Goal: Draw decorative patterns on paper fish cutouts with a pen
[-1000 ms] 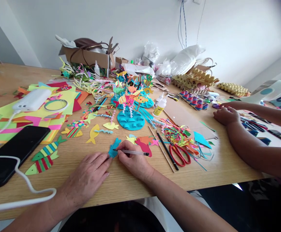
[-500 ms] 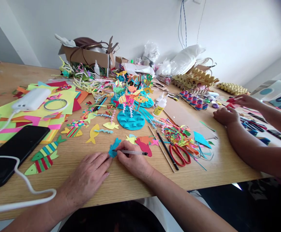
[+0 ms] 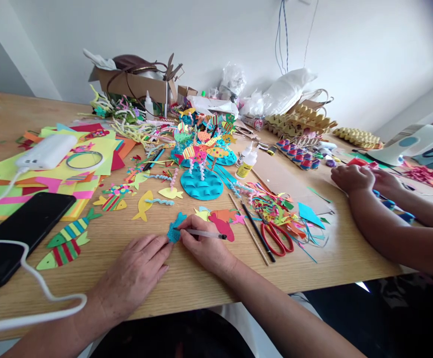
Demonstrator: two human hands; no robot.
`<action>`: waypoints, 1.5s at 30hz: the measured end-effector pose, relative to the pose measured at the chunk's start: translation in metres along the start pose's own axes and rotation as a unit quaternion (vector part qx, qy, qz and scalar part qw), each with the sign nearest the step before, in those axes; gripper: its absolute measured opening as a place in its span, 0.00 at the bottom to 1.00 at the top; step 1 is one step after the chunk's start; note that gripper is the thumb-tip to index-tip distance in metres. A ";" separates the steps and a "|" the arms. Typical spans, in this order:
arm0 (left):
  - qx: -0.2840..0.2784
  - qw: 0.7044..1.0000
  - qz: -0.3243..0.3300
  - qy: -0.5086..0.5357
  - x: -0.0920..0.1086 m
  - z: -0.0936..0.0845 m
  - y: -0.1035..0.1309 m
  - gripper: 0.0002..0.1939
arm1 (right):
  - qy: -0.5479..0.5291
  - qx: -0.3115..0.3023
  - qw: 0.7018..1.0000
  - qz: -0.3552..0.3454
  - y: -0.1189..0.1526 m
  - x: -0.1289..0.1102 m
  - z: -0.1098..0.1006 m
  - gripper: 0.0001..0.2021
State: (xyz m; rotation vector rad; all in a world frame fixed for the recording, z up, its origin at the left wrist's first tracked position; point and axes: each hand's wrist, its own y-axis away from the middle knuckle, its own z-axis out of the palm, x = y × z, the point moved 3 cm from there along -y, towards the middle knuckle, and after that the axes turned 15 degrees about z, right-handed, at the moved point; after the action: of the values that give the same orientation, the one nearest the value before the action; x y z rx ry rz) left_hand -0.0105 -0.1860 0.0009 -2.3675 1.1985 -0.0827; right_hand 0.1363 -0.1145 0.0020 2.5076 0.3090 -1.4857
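A small blue paper fish (image 3: 173,231) lies on the wooden table with dark marks on it. My right hand (image 3: 206,244) is closed around a pen (image 3: 207,233), its tip on the fish. Flat on the table, my left hand (image 3: 141,261) has its fingers stretched out, fingertips touching the fish's left edge. Just behind my right hand lie red, orange and yellow paper fish, the red fish (image 3: 221,227) nearest. A yellow paper fish (image 3: 142,206) with a twisted blue stem rests farther back. Striped paper fish (image 3: 70,229) lie left of my left hand.
Red-handled scissors (image 3: 277,239), a black pencil (image 3: 259,232) and paper scraps lie on the right. A blue base (image 3: 201,185) bearing fish stands behind, near a glue bottle (image 3: 246,166). A phone (image 3: 22,238) and white cable are left. Another person's hands (image 3: 354,176) work at right.
My right hand and the pen have shifted slightly on the blue fish; my left hand stays put. The other person's hands have drawn closer together.
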 end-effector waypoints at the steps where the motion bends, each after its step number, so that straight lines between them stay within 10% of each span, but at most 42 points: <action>1: -0.001 1.000 0.000 0.000 0.000 0.000 0.000 0.17 | -0.001 0.000 1.000 0.001 0.000 0.000 0.000 0.05; 45: -0.007 1.000 -0.015 0.014 0.000 0.002 0.001 0.17 | 0.006 0.014 1.000 0.007 -0.001 0.000 -0.001 0.05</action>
State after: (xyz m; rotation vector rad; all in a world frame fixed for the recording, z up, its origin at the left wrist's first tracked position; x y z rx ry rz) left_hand -0.0107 -0.1858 -0.0009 -2.4048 1.1795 -0.1193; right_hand 0.1362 -0.1133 0.0026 2.5352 0.2734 -1.4798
